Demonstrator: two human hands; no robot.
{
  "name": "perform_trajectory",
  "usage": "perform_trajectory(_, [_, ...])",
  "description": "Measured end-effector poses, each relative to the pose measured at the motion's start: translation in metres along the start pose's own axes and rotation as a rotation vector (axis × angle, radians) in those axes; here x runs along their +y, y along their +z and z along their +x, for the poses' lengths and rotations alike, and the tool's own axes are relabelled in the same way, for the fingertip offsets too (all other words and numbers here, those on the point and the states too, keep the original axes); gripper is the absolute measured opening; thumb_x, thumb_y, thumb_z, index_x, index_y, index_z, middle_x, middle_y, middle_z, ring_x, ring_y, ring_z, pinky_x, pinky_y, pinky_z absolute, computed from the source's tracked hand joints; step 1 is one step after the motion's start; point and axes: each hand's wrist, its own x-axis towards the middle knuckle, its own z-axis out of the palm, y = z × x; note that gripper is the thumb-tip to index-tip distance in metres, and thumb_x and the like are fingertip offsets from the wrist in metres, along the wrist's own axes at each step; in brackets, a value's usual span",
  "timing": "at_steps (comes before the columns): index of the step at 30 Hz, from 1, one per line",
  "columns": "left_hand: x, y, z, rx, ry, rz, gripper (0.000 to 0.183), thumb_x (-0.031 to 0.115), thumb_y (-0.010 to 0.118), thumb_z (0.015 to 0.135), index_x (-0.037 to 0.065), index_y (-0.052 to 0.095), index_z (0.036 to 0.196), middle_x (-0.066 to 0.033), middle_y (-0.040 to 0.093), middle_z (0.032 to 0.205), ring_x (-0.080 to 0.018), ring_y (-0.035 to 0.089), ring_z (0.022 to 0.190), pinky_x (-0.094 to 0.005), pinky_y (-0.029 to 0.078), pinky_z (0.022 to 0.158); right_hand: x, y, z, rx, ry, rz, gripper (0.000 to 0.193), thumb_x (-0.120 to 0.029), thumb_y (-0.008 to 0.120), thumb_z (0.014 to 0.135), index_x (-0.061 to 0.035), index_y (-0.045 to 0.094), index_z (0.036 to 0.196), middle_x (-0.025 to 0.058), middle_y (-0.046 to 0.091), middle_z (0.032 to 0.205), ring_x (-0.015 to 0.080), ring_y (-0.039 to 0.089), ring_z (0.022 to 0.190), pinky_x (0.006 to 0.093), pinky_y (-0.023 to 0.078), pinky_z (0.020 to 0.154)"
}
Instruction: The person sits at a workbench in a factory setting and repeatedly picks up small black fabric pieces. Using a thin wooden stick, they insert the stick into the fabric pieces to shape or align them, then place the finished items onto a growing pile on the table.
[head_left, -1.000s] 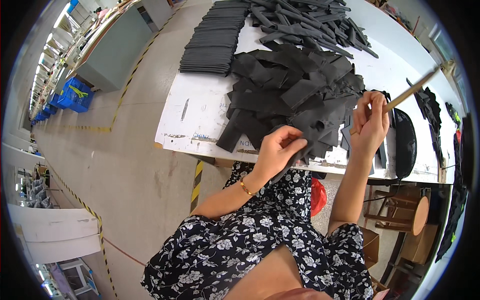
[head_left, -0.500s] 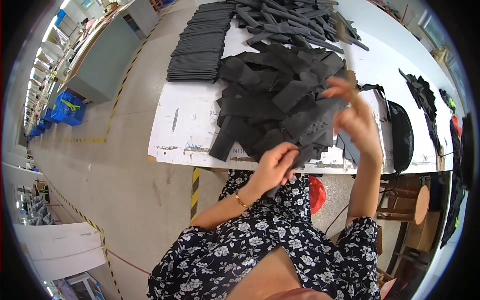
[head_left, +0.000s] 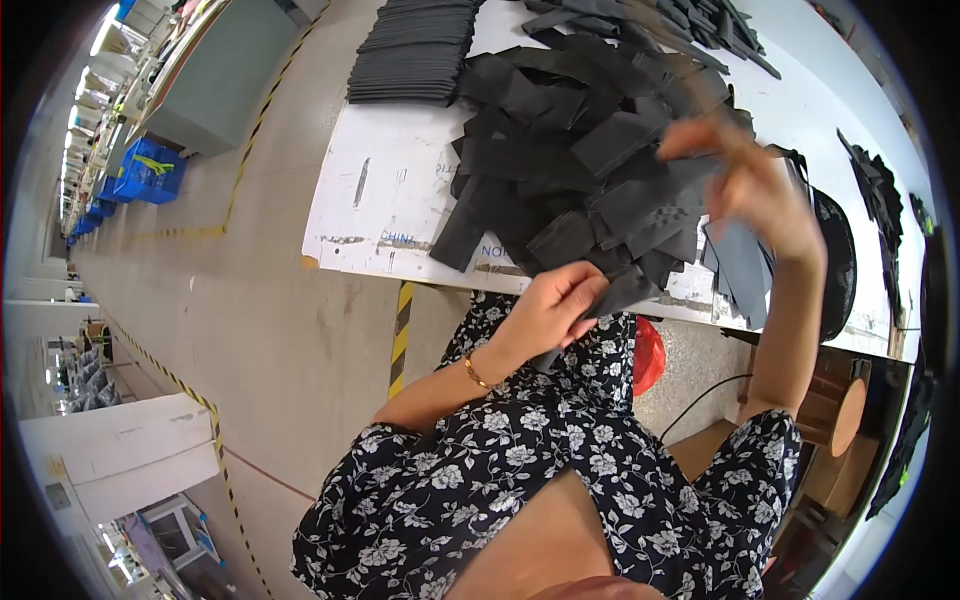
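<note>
My left hand (head_left: 560, 310) is closed on a black fabric piece (head_left: 622, 292) at the table's near edge, thumb on top. Part of the piece shows on both sides of the fingers. My right hand (head_left: 750, 190), smeared by motion, is raised over the right side of a loose heap of black fabric pieces (head_left: 540, 165). One finger points left; whether the hand holds anything is unclear. Beyond the heap, a brownish blurred shape (head_left: 705, 85) cannot be made out.
A neat stack of black strips (head_left: 410, 50) stands at the table's far left, with rolled black strips (head_left: 700, 25) behind the heap. Grey flat pieces (head_left: 737, 270) and a black mesh item (head_left: 835, 265) lie at right. Below are a red bag (head_left: 648, 358) and a stool (head_left: 847, 418).
My right hand has moved right, away from the heap's middle. My left hand still grips the fabric piece. The whole view has shifted, with the table now higher in the picture.
</note>
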Motion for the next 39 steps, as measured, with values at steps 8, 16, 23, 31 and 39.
perform_trajectory(8, [-0.008,0.006,0.003,-0.196,0.004,-0.052,0.033,0.027,0.043,0.104,0.000,0.060,0.098,0.0003,0.054,0.062,-0.0036,0.044,0.047,-0.0174,0.036,0.045,0.006,0.037,-0.030,-0.267,0.356,-0.234,0.016,-0.003,0.068,0.080,0.0003,0.066,0.095,0.0025,0.063,0.068,0.0095,0.058,0.059,0.0243,0.046,0.055])
perform_trajectory(16, [0.032,-0.011,0.018,0.005,0.242,0.372,0.032,0.024,0.055,0.098,0.001,0.060,0.077,-0.0003,0.053,0.056,-0.0051,0.044,0.044,-0.0216,0.035,0.044,-0.029,-0.137,0.092,0.651,-0.089,-0.551,0.054,-0.029,0.071,0.088,0.0087,0.051,0.122,0.0088,0.063,0.068,0.0132,0.059,0.056,0.0229,0.044,0.050])
perform_trajectory(23, [0.030,0.003,0.104,0.270,0.736,1.290,0.027,0.031,0.075,0.079,0.008,0.062,0.085,-0.0053,0.059,0.079,-0.0225,0.062,0.067,-0.0340,0.049,0.060,0.035,-0.107,0.049,0.732,0.047,-0.610,0.048,-0.043,0.055,0.095,0.0001,0.060,0.114,0.0074,0.067,0.079,0.0103,0.049,0.048,0.0278,0.042,0.051])
perform_trajectory(31, [0.061,-0.012,0.104,0.339,0.501,0.670,0.012,0.012,0.072,0.082,0.001,0.069,0.083,-0.0027,0.066,0.069,-0.0080,0.058,0.056,-0.0237,0.046,0.051,0.044,-0.010,-0.129,0.708,0.168,-0.526,0.023,-0.009,0.050,0.097,-0.0030,0.063,0.115,-0.0019,0.050,0.068,0.0058,0.043,0.057,0.0217,0.034,0.051])
perform_trajectory(39, [0.070,-0.035,0.094,0.582,0.437,-0.308,0.020,0.013,0.079,0.079,0.000,0.065,0.083,-0.0004,0.061,0.068,-0.0065,0.052,0.053,-0.0197,0.041,0.049,0.055,0.071,-0.160,0.577,-0.116,-0.941,0.032,0.001,0.065,0.086,-0.0074,0.065,0.117,0.0125,0.061,0.070,0.0230,0.056,0.049,0.0316,0.042,0.047])
